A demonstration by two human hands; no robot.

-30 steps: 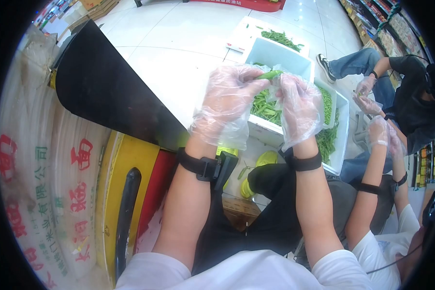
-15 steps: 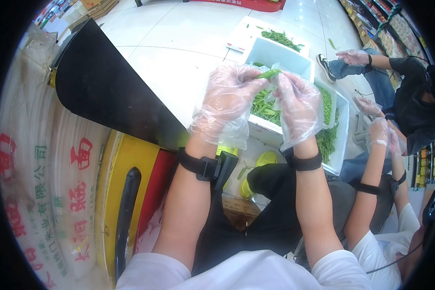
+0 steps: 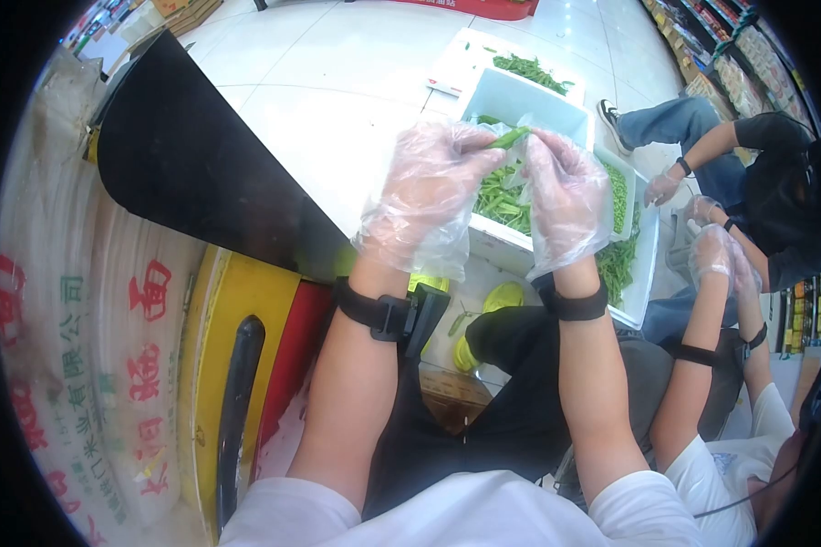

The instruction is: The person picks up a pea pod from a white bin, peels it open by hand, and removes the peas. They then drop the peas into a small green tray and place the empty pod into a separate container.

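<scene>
A green pea pod (image 3: 509,139) is held between my two hands, above a white foam box (image 3: 531,91). My left hand (image 3: 433,182), in a clear plastic glove, pinches the pod's near end between thumb and fingers. My right hand (image 3: 567,187), gloved the same way, is closed at the pod's other tip. Below them, more green pods (image 3: 502,202) lie in the foam box, partly hidden by my hands. To the right, a tub of shelled peas (image 3: 619,196) stands in a second foam box (image 3: 648,246), with pods (image 3: 618,273) beside it.
Two co-workers sit at my right; one's gloved hands (image 3: 716,251) are near the second box, and the other's hand (image 3: 663,189) is by its far corner. More pods (image 3: 531,71) lie on a white lid ahead. A black panel (image 3: 210,164) and stacked noodle bags (image 3: 109,365) stand left.
My hands stay nearly in place on the pod, which has tilted a little. The dark-shirted co-worker's outstretched hand has come down toward the boxes, and a pod seen near it is gone from view.
</scene>
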